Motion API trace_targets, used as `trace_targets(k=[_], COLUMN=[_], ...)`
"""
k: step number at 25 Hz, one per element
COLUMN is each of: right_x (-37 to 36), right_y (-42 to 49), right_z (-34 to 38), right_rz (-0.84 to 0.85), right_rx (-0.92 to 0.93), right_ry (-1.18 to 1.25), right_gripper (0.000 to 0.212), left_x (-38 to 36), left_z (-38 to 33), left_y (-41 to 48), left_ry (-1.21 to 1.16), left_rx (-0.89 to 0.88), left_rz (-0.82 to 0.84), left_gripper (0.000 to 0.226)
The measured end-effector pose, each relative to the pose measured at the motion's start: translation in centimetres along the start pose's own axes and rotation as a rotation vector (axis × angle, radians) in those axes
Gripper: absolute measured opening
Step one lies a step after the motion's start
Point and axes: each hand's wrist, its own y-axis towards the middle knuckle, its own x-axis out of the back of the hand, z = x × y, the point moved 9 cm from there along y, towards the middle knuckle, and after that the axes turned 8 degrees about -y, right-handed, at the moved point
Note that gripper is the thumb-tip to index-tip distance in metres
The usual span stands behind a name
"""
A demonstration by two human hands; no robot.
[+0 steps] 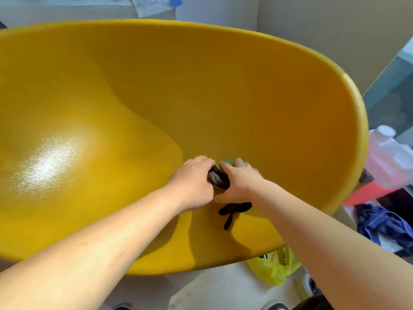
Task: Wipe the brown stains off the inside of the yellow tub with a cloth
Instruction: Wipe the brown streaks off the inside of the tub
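The big yellow tub [290, 104] fills the view, tilted, with its inner wall facing me. A bright glare patch lies on the left of its floor. Both hands meet low on the inside near the front rim. My left hand [194, 182] and my right hand [242, 182] together grip a bunched dark cloth [219, 179] pressed to the tub. A small green piece [228, 161] shows under my right fingertips. Black ends of the cloth [234, 210] hang below my right wrist. I cannot make out distinct brown stains on the wall.
To the right of the tub stand a pale pink plastic jug [388, 162] and a red container [368, 193], with a crumpled blue cloth [380, 222] below them. A yellow plastic bag [274, 269] lies on the pale floor under the front rim. Beige walls stand behind.
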Motion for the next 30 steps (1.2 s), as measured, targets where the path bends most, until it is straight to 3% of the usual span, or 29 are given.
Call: trace_targets(k=[2, 3, 5, 8, 12, 16, 18, 20, 23, 27, 30], right_x=[1.3, 2.5, 5.2, 5.5, 5.6, 5.0, 3.9, 3.1, 2.4, 2.9, 3.6], right_y=[-0.5, -0.7, -1.1, -1.0, 0.6, 2.5, 2.7, 2.4, 1.1, -1.7, -4.2], right_z=[-1.5, -2.8, -6.4, -7.2, -4.7, -0.8, 2.0, 4.0, 5.4, 5.7, 5.0], right_rz=[0.117, 0.067, -0.187, -0.382, -0.475, -0.442, -0.358, -0.303, -0.23, -0.24, -0.297], right_rx=[0.056, 0.039, -0.079, -0.13, -0.1, -0.002, 0.084, 0.154, 0.207, 0.22, 0.176], right_ry=[0.205, 0.299, 0.463, 0.564, 0.477, 0.4, 0.355, 0.315, 0.261, 0.287, 0.315], right_gripper=[0.095, 0.086, 0.072, 0.059, 0.055, 0.039, 0.031, 0.024, 0.023, 0.024, 0.023], left_x=[-3.6, -5.9, -10.0, -11.1, -5.6, 1.1, 4.6, 7.3, 7.1, 0.4, -6.4], left_z=[-0.3, -0.6, -1.7, -2.5, 0.4, 5.5, 10.3, 16.1, 19.8, 13.4, 5.0], left_y=[-0.2, -0.2, 0.4, 5.0, 13.4, 15.1, 12.8, 8.0, 0.8, -1.0, -3.4], left_ry=[-0.043, -0.008, 0.132, 0.275, 0.556, 0.76, 0.727, 0.622, 0.549, 0.169, 0.158], left_rx=[-0.041, -0.036, -0.007, -0.035, -0.21, -0.128, 0.099, 0.371, 0.532, 0.375, 0.122], left_rz=[0.146, 0.227, 0.292, 0.113, -0.058, -0.133, -0.153, -0.16, -0.142, -0.085, 0.103], left_gripper=[0.072, 0.081, 0.082, 0.07, 0.071, 0.067, 0.056, 0.06, 0.071, 0.059, 0.057])
